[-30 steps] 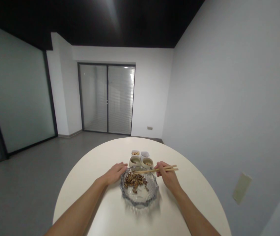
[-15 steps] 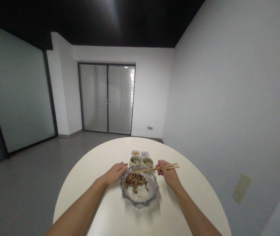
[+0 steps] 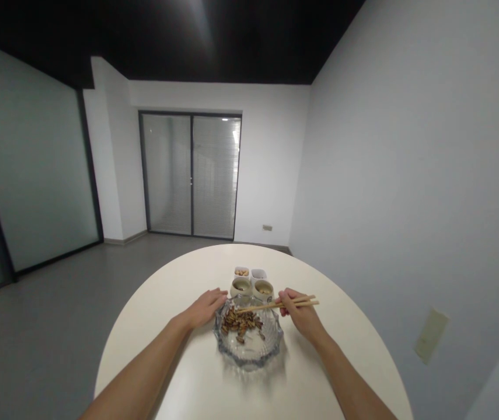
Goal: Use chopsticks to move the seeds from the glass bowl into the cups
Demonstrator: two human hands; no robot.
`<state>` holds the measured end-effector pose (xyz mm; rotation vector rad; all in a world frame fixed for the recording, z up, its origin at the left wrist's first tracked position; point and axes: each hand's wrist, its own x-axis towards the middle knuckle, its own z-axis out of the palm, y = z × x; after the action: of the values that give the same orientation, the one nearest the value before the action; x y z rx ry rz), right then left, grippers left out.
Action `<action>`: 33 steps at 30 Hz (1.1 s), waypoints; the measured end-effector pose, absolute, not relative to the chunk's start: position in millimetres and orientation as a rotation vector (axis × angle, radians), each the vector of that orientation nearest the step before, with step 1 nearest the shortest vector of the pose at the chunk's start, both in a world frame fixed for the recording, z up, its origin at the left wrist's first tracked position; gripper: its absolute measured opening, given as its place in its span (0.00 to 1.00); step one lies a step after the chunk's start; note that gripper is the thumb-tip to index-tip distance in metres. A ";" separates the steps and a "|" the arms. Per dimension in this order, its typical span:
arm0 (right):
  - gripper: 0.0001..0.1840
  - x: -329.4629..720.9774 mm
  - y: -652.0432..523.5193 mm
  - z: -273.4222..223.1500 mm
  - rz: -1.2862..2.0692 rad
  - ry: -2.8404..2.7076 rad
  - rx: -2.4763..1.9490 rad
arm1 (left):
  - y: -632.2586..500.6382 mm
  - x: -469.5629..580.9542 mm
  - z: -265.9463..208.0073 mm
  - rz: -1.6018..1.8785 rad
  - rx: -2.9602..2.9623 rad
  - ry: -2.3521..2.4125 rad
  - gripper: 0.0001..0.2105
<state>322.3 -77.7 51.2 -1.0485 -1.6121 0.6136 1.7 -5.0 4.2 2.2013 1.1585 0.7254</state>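
Observation:
My right hand (image 3: pixel 296 308) is closed around a pair of wooden chopsticks (image 3: pixel 263 305), whose tips reach into a clear glass bowl (image 3: pixel 251 360). In that bowl lies a heap of small brown striped pieces (image 3: pixel 237 322), which look like seeds or nuts; the tips touch or hover just over its upper part. My left hand (image 3: pixel 206 305) rests with fingers stretched out on the table, its fingertips beside the bowl's far left rim. Whether the tips pinch a piece is too small to tell.
Behind the bowl stand two greenish cups, a left cup (image 3: pixel 241 287) and a right cup (image 3: pixel 263 290), with small bits inside. Farther back are a white dish of pale nuts (image 3: pixel 241 272) and another white dish (image 3: pixel 258 273). All stand on a round white table (image 3: pixel 161 291), near a wall at right.
My right hand and the chopsticks have lowered slightly, and the tips now sit lower at the brown heap. My left hand and the bowl have stayed in place.

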 end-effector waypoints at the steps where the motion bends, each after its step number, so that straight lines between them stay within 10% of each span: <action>1: 0.35 322.7 -78.4 51.8 0.608 -1.621 -1.048 | -4.9 1.7 3.9 0.729 2.200 1.158 0.33; 33: 0.38 343.8 -57.3 38.4 0.216 -1.252 -1.142 | -1.5 2.5 1.0 0.699 2.225 1.175 0.36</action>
<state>343.8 -57.3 38.4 -1.1417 -1.2517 0.2161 2.5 -1.5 1.0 2.2253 1.1753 0.6995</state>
